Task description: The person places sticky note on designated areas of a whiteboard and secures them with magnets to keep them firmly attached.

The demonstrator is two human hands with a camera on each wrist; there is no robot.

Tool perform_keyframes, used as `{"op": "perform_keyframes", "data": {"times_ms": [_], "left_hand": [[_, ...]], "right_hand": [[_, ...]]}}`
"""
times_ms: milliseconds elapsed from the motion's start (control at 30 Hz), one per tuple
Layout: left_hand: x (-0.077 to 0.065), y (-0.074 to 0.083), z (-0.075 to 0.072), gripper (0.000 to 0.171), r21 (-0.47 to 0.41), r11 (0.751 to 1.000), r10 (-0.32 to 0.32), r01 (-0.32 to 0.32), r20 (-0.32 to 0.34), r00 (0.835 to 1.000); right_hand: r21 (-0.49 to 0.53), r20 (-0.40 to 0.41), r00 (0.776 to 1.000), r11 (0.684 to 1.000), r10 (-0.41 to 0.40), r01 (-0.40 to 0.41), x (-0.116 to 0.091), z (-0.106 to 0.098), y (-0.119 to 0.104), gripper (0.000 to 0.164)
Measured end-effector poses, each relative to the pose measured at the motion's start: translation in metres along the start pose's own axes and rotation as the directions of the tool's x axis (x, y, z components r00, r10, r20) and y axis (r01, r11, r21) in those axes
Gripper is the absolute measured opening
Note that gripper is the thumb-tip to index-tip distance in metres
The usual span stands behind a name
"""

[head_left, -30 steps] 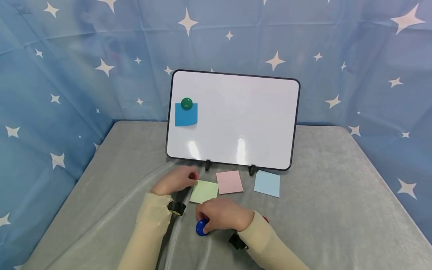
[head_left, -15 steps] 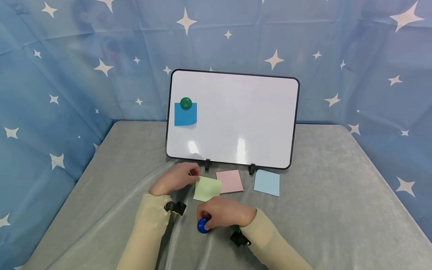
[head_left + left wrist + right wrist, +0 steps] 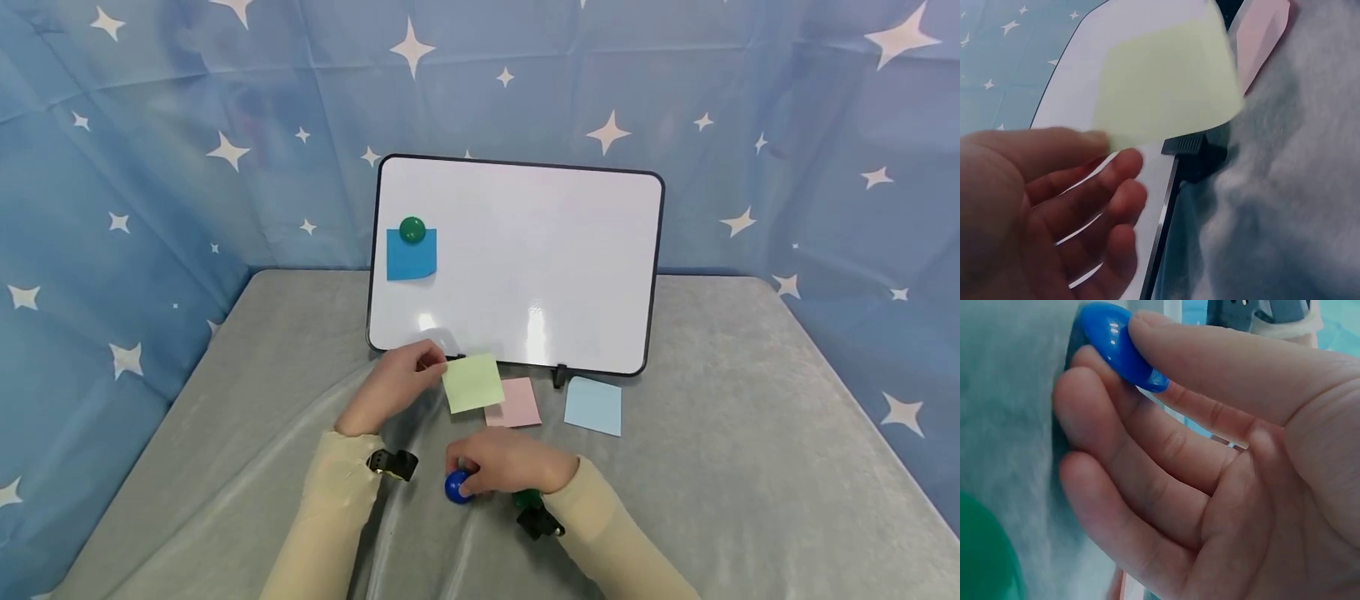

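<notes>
My left hand (image 3: 397,379) pinches a pale green sticky note (image 3: 474,383) by its left edge, between thumb and index finger. The note is raised off the table, in front of the whiteboard's lower edge, and covers part of a pink sticky note (image 3: 521,404) lying behind it. In the left wrist view the green note (image 3: 1166,84) spreads out past the thumb tip. My right hand (image 3: 513,462) holds a round blue magnet (image 3: 458,487) low over the grey cloth. The right wrist view shows the blue magnet (image 3: 1119,347) pinched between thumb and fingers.
The whiteboard (image 3: 525,258) stands on small black feet (image 3: 560,377). A green magnet (image 3: 412,230) holds a blue sticky note (image 3: 411,260) on its left side. A light blue note (image 3: 593,406) lies to the right. Another green magnet (image 3: 528,498) sits by my right wrist.
My left hand has lifted the green note off the table, up and to the right toward the whiteboard. My right hand has shifted slightly forward and right with the blue magnet.
</notes>
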State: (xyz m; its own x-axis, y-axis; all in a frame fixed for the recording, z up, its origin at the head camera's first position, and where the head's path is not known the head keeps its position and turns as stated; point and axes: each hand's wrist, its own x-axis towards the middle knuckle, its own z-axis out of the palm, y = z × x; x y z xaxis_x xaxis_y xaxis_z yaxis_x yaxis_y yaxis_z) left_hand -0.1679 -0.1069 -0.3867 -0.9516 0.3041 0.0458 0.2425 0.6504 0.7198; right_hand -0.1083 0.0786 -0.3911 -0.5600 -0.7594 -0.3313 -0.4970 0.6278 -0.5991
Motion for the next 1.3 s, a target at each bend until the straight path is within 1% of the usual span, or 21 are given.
{"op": "perform_keyframes", "data": {"times_ms": [100, 200, 333, 467, 567, 633, 900, 967, 1100, 1133, 1200, 1233, 1300], "left_hand": [[0.002, 0.000, 0.002, 0.007, -0.017, 1.000, 0.017, -0.018, -0.073, 0.997], [0.003, 0.001, 0.004, 0.008, -0.032, 0.999, 0.012, -0.016, -0.128, 0.992], [0.006, 0.000, 0.007, 0.009, -0.105, 0.994, -0.035, 0.015, -0.195, 0.980], [0.009, -0.002, 0.010, 0.009, -0.216, 0.975, -0.099, 0.043, -0.258, 0.961], [0.013, -0.004, 0.013, 0.010, -0.288, 0.956, -0.142, 0.058, -0.281, 0.949], [0.015, -0.005, 0.016, 0.011, -0.328, 0.943, -0.161, 0.061, -0.286, 0.945], [0.020, -0.006, 0.021, 0.015, -0.425, 0.902, -0.233, 0.079, -0.323, 0.917], [0.021, -0.005, 0.022, 0.018, -0.436, 0.897, -0.239, 0.078, -0.329, 0.913], [0.027, -0.005, 0.024, 0.027, -0.448, 0.891, -0.240, 0.066, -0.343, 0.908], [0.029, -0.007, 0.026, 0.029, -0.448, 0.891, -0.239, 0.065, -0.344, 0.908], [0.039, -0.017, 0.031, 0.033, -0.448, 0.893, -0.226, 0.047, -0.355, 0.907], [0.042, -0.019, 0.032, 0.031, -0.457, 0.888, -0.225, 0.044, -0.350, 0.909], [0.057, -0.038, 0.041, 0.033, -0.434, 0.900, -0.202, 0.024, -0.368, 0.908]], "right_hand": [[-0.005, -0.033, 0.999, 1.000, 0.006, -0.006, -0.002, -0.005, 0.004, 0.011], [-0.011, -0.067, 0.998, 1.000, 0.009, -0.010, -0.005, -0.010, 0.009, 0.012], [0.010, -0.100, 0.995, 1.000, 0.020, -0.019, -0.009, -0.019, 0.016, 0.014], [0.064, -0.125, 0.991, 0.997, 0.039, -0.031, -0.014, -0.028, 0.022, 0.015], [0.083, -0.153, 0.987, 0.996, 0.052, -0.040, -0.018, -0.034, 0.026, 0.016], [0.087, -0.177, 0.983, 0.995, 0.058, -0.043, -0.020, -0.036, 0.029, 0.017], [0.102, -0.278, 0.958, 0.994, 0.076, -0.049, -0.019, -0.038, 0.036, 0.024], [0.133, -0.299, 0.950, 0.990, 0.090, -0.052, -0.019, -0.039, 0.036, 0.027], [0.200, -0.330, 0.940, 0.979, 0.091, -0.024, -0.020, -0.041, 0.037, 0.030], [0.211, -0.336, 0.938, 0.977, 0.089, -0.017, -0.021, -0.041, 0.037, 0.029], [0.198, -0.361, 0.929, 0.980, 0.081, -0.009, -0.021, -0.041, 0.038, 0.027], [0.191, -0.373, 0.924, 0.981, 0.084, -0.012, -0.021, -0.041, 0.039, 0.026], [0.189, -0.406, 0.910, 0.982, 0.085, -0.008, -0.020, -0.040, 0.040, 0.026]]}}
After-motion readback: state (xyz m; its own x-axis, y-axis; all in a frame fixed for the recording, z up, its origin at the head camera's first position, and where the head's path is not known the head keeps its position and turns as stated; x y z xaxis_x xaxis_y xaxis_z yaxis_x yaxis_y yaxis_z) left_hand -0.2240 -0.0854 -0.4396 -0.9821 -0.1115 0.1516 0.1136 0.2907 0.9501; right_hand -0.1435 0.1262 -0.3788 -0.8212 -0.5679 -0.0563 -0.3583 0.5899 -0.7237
